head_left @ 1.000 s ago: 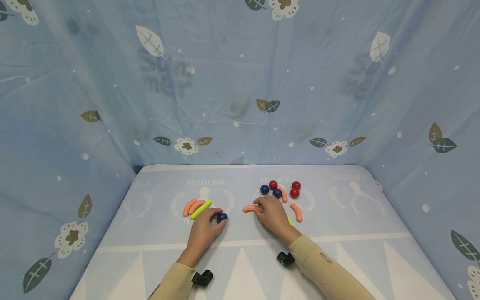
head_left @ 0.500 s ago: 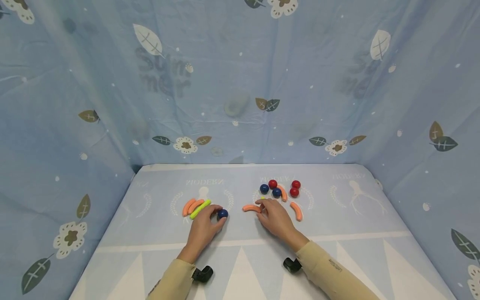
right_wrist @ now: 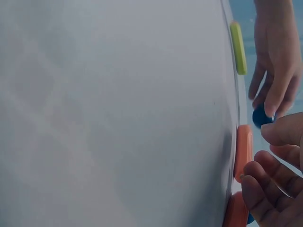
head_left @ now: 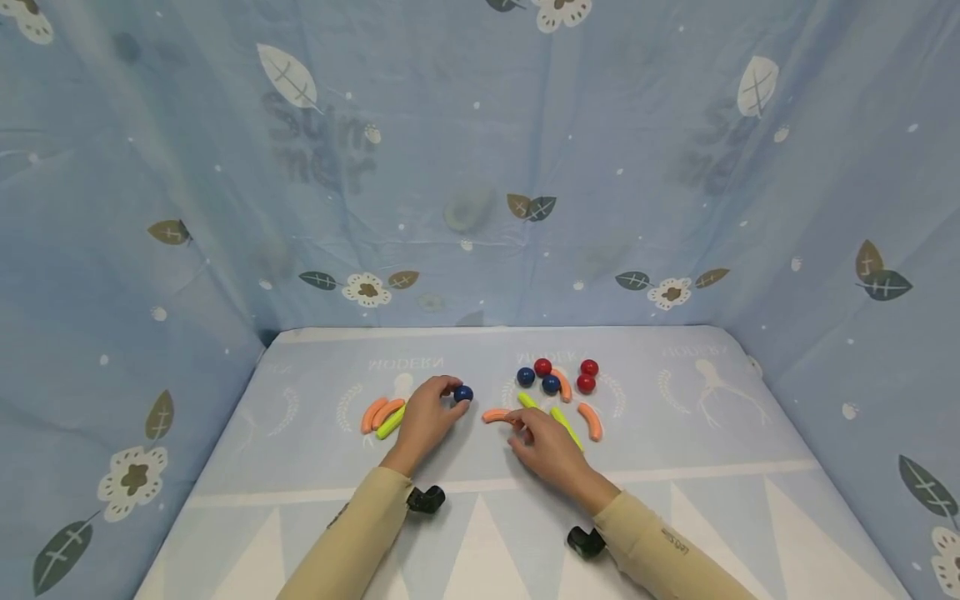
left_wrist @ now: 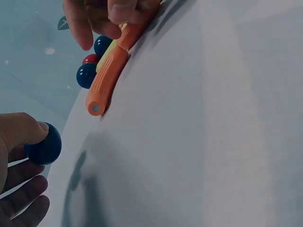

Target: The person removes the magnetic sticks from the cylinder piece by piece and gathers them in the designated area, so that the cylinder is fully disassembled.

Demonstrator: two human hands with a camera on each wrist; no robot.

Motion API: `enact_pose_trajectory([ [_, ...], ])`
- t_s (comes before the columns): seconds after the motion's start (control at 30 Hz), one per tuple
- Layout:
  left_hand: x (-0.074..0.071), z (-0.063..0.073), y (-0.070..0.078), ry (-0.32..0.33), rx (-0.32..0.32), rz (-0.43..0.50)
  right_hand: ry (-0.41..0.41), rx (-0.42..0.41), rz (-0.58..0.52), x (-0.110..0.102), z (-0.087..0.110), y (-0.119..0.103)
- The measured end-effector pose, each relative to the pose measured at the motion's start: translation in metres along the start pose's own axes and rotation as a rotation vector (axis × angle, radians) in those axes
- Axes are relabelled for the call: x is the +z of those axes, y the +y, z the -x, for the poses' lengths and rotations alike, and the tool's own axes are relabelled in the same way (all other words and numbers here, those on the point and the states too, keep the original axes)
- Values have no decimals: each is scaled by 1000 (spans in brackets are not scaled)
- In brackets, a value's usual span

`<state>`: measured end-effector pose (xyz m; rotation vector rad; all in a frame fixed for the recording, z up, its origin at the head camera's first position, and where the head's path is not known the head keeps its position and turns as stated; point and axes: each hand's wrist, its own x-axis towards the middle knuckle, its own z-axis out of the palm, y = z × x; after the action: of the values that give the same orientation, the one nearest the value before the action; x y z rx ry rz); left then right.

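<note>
My left hand (head_left: 429,414) pinches a shiny blue ball (head_left: 463,394) between thumb and fingers; in the left wrist view the ball (left_wrist: 44,147) appears raised off the table. To its right, my right hand (head_left: 553,448) is low over the table with fingers bent loosely. Its fingertips are right at one end of a curved orange stick (head_left: 495,415). The right wrist view has the thumb and fingers (right_wrist: 265,165) apart, with nothing between them, alongside the orange stick (right_wrist: 243,153). Beyond that hand lie two lime-green sticks (head_left: 566,427), one partly covered by it.
Two orange sticks (head_left: 372,415) and a lime-green stick (head_left: 391,422) lie left of my left hand. Behind my right hand are two blue balls (head_left: 526,377), several red balls (head_left: 586,383) and an orange stick (head_left: 563,386). Another orange stick (head_left: 590,422) lies right. A curtain (head_left: 465,167) encloses the table.
My left hand has moved forward and to the right with the blue ball. My right hand has drawn back slightly, uncovering more of the lime-green sticks; the orange stick beside it stays put.
</note>
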<state>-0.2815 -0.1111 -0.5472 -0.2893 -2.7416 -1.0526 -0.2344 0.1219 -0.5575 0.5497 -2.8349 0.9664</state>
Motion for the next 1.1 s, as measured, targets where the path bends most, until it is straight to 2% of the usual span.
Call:
enact_pose_trajectory([
  [0.27, 16, -36, 9, -69, -24, -5, -82, -47, -20, 0, 5, -1],
  [0.43, 27, -51, 14, -101, -14, 4, -111, -52, -15, 3, 6, -1],
  [0.7, 41, -73, 17, -117, -53, 15, -143, -79, -48, 4, 8, -5],
  [0.8, 45, -79, 19, -115, -53, 30, -150, -82, -55, 3, 9, -5],
  [0.93, 48, -79, 17, -134, -71, 30, -158, -70, -49, 4, 10, -6],
  [1.1, 51, -79, 16, -128, -84, 32, -151, -67, -29, 5, 9, -5],
])
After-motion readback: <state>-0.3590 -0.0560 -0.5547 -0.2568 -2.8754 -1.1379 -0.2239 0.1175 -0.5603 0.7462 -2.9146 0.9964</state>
